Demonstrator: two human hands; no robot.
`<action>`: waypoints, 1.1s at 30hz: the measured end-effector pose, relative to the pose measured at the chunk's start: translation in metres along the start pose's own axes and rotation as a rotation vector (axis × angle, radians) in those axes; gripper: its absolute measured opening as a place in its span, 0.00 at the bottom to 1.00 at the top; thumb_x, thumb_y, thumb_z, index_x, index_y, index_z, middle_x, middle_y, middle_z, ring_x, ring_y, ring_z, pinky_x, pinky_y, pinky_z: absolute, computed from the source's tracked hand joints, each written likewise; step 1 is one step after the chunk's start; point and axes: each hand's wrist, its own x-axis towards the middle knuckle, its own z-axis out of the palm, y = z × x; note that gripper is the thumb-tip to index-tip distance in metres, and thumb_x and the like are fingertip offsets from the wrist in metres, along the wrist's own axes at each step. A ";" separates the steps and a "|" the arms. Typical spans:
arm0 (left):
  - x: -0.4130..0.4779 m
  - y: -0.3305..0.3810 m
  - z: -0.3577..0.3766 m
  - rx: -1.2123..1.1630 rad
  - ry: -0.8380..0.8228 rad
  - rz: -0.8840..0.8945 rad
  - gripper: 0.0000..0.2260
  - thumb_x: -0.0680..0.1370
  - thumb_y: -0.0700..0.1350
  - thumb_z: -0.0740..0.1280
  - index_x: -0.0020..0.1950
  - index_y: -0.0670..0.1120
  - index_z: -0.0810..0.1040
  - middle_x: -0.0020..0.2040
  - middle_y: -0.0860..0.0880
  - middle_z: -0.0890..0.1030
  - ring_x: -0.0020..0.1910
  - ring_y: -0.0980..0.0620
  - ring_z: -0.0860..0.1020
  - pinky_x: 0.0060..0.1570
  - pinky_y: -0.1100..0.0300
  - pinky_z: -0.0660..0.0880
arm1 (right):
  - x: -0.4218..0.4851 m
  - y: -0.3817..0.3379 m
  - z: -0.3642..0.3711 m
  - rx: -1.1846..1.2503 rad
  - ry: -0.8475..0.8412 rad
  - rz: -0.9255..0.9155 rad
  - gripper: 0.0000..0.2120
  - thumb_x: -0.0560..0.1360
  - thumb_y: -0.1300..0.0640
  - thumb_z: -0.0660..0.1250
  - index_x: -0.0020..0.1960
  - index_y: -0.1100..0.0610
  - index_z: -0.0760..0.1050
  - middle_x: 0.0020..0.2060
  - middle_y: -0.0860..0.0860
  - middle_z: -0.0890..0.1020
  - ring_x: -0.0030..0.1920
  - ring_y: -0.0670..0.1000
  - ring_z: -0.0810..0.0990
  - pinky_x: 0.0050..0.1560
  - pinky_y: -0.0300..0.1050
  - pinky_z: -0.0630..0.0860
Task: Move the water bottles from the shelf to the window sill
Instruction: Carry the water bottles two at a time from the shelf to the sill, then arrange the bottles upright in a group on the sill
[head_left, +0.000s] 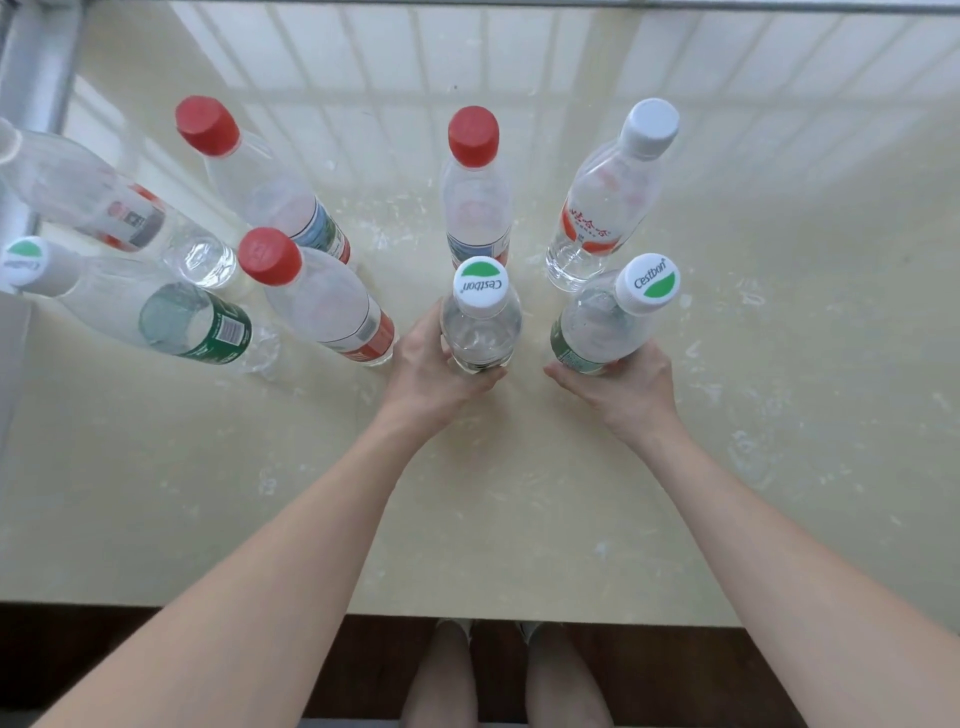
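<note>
Clear plastic bottle with white-and-green cap upright on cream stone window sill, front row. Left hand grasps its lower body, fingers curled round it. Green-labelled clear plastic bottle just beside it. Right hand grips its base. Behind them: red-capped clear bottle and white-capped red-labelled bottle. Further left: red-capped bottle with red label.

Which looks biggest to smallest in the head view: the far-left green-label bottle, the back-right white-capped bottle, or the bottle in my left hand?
1. far-left green-label bottle, stretched at the frame edge.
2. back-right white-capped bottle.
3. Cestbon bottle in the left hand, smallest, seen nearly end-on.
</note>
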 end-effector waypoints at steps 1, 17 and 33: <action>0.000 -0.001 0.000 -0.003 -0.001 0.000 0.27 0.65 0.44 0.81 0.62 0.50 0.78 0.51 0.60 0.80 0.49 0.73 0.75 0.45 0.80 0.69 | 0.000 0.000 0.000 -0.006 -0.001 0.002 0.27 0.60 0.50 0.84 0.55 0.54 0.80 0.47 0.46 0.85 0.49 0.46 0.82 0.42 0.24 0.70; -0.001 -0.004 0.000 0.008 -0.026 0.030 0.26 0.66 0.40 0.80 0.62 0.48 0.76 0.48 0.65 0.78 0.46 0.76 0.75 0.44 0.80 0.68 | -0.001 0.000 0.001 -0.031 -0.038 0.011 0.26 0.61 0.53 0.83 0.57 0.55 0.79 0.47 0.45 0.83 0.46 0.43 0.80 0.41 0.20 0.67; -0.100 -0.051 -0.071 0.189 0.139 -0.170 0.29 0.70 0.48 0.77 0.69 0.51 0.71 0.65 0.58 0.75 0.65 0.56 0.73 0.67 0.57 0.69 | -0.137 0.012 0.009 -0.118 0.133 0.076 0.27 0.65 0.55 0.81 0.60 0.53 0.75 0.54 0.48 0.79 0.56 0.52 0.80 0.60 0.56 0.77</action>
